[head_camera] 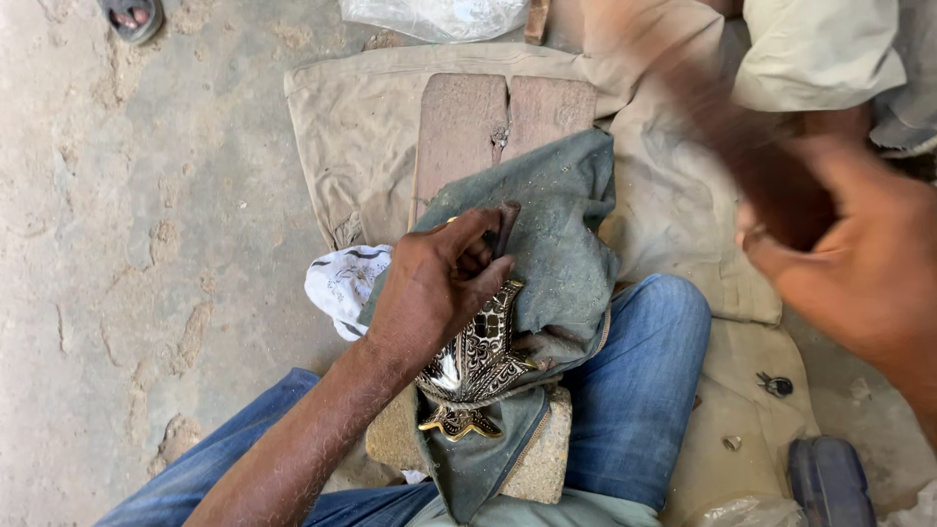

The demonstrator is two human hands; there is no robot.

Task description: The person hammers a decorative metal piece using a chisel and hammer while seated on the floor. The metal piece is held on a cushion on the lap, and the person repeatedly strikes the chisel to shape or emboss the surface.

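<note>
the left hand (441,283) pinches a thin chisel (506,226) against an engraved metal vase (478,363), which lies on a green cloth (561,244) over a stone block (542,459). the right hand (859,263), blurred, is closed round a dark mallet (752,156).

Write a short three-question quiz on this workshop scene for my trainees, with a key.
1. True or false: the left hand presses a thin tool against the engraved metal piece.
2. What does the blurred right hand grip?
A. a dark handle
B. a brush
C. a cup
3. Fill in: the metal piece lies on a grey-green ____.

Key: 1 true; 2 A; 3 cloth.
</note>
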